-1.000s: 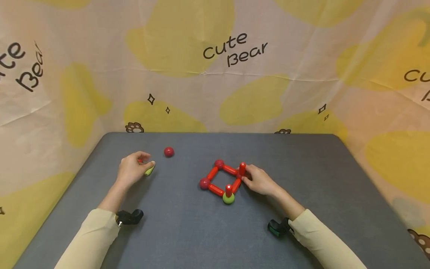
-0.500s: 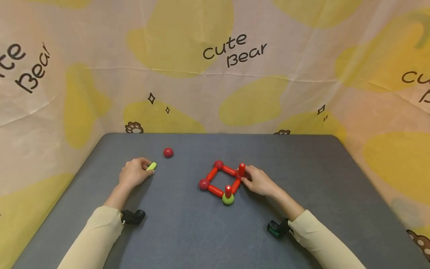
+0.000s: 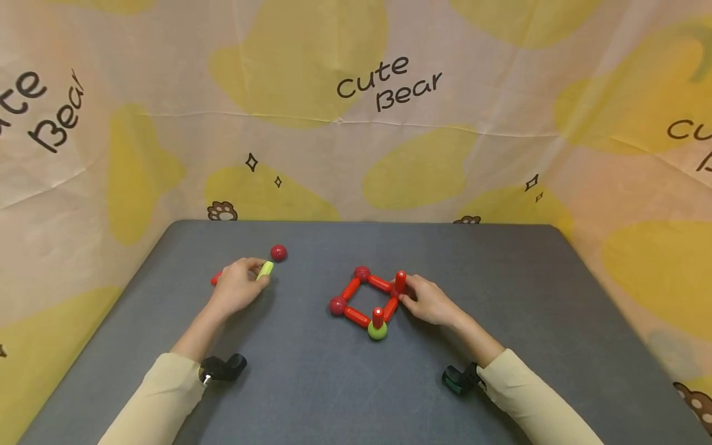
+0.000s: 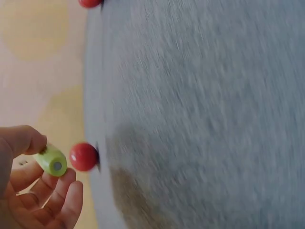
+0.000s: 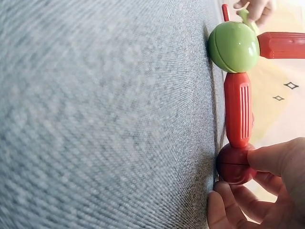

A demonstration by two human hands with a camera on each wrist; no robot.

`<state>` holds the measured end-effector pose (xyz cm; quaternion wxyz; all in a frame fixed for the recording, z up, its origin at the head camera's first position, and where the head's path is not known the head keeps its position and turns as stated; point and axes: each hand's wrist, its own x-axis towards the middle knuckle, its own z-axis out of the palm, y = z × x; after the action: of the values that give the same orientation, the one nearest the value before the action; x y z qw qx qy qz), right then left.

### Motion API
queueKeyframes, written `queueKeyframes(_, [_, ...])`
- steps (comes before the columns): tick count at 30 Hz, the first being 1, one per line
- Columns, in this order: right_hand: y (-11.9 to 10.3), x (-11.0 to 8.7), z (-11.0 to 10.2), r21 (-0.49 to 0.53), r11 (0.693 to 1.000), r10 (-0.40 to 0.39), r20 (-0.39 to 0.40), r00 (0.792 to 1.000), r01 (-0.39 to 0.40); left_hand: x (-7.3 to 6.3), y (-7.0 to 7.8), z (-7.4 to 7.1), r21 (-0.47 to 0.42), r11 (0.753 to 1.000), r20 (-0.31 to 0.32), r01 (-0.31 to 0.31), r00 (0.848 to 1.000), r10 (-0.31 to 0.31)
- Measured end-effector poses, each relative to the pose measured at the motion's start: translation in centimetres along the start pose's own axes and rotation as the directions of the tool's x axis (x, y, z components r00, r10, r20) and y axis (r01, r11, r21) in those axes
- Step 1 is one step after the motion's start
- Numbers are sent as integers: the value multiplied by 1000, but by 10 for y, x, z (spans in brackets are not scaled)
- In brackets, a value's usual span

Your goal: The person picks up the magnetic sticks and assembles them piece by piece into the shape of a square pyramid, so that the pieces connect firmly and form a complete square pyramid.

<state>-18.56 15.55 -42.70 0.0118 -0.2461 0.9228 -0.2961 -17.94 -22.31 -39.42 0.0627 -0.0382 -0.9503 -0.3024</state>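
My left hand (image 3: 238, 285) pinches a light green magnetic rod (image 3: 265, 270) between thumb and fingers, above the table's left part. A grey disc shows on the rod's end in the left wrist view. Just beyond it lies a loose red ball (image 3: 279, 253). My right hand (image 3: 431, 301) holds the red corner ball (image 5: 234, 164) of a square of magnetic rods and balls. Red rods (image 3: 356, 316) form the sides. Two corners are red balls (image 3: 337, 305), and the near one is a green ball (image 3: 377, 330). Upright red rods (image 3: 401, 281) stand on the green ball and the held ball.
A red rod (image 3: 216, 278) lies partly hidden behind my left hand. The grey table (image 3: 311, 383) ends at a patterned cloth backdrop (image 3: 311, 142). Both wrists carry a black camera (image 3: 225, 368).
My left hand has picked up the green rod and moved right with it toward the loose red ball, uncovering a red rod behind. My right hand and the square have stayed in place.
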Motion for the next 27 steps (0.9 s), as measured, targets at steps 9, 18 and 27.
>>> queueKeyframes(9, [-2, 2, -2, 4, 1000, 10, 5, 1000, -10, -4, 33, 12, -112, 990, 28, -91, 995, 95])
queueKeyframes(18, [-4, 2, -4, 4, 1000, 4, 0, 1000, -4, -8, 54, 39, -194, 964, 10, -182, 982, 188])
queueKeyframes(27, [-4, 2, -4, -5, 1000, 11, 0, 1000, -11, -12, 75, 52, -277, 932, 46, -233, 966, 256])
